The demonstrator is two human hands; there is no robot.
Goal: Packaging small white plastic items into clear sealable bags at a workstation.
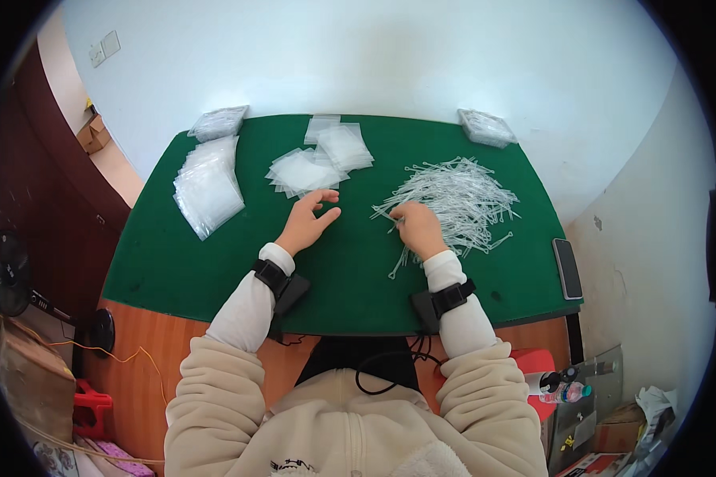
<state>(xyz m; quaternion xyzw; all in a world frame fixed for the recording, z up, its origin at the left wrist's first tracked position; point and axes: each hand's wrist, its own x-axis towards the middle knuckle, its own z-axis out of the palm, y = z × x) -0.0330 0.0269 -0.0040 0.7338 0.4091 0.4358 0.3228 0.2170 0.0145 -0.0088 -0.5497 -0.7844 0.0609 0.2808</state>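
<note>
A heap of thin, silvery pins with looped ends (469, 199) lies on the right half of the green-topped table. At its left edge my right hand (420, 229) is closed, its fingertips pinching a pin or pins; how many, I cannot tell. My left hand (309, 222) hovers over the cloth with thumb and fingers apart and nothing in it. Just beyond it is a loose pile of small clear plastic bags (302, 171), with further clear bags (344, 147) behind. Dark devices are strapped round both my wrists.
On the table's left a fanned stack of clear bags (208, 187) lies before a filled clear pack (219, 123). Another filled pack (487, 129) sits at the back right corner. A phone (566, 269) rests by the right edge. A wall rises behind the table (334, 294).
</note>
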